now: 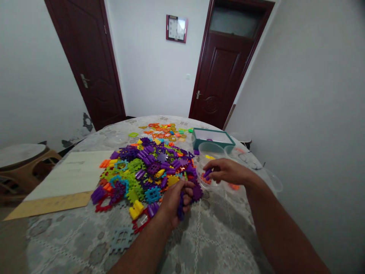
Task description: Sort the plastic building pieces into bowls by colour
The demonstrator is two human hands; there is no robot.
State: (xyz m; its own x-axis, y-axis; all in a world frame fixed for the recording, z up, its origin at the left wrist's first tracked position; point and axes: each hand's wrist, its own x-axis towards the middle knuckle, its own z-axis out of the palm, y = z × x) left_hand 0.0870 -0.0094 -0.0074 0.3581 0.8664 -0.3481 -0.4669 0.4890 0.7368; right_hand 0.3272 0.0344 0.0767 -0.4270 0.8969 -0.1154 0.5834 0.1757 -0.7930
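Observation:
My left hand [174, 199] is curled round a purple plastic building piece [180, 208] at the near right edge of a large pile. In my right hand [226, 171], a small purple piece [208, 174] is pinched between thumb and fingers, beside or over a clear plastic tub [202, 156]. Orange pieces show low in this tub, partly hidden by the hand. The pile of interlocking toy pieces [154, 167] has purple, green, blue, yellow, orange and red ones. Some are square window frames and others are ridged blocks.
Another clear tub [228, 149] stands to the right with orange pieces. Behind is a green-rimmed box [196, 144]. Orange and yellow pieces [162, 131] lie at the back. A pale board [71, 171] is at left, a grey window piece [122, 239] in front, on a patterned tablecloth [216, 236].

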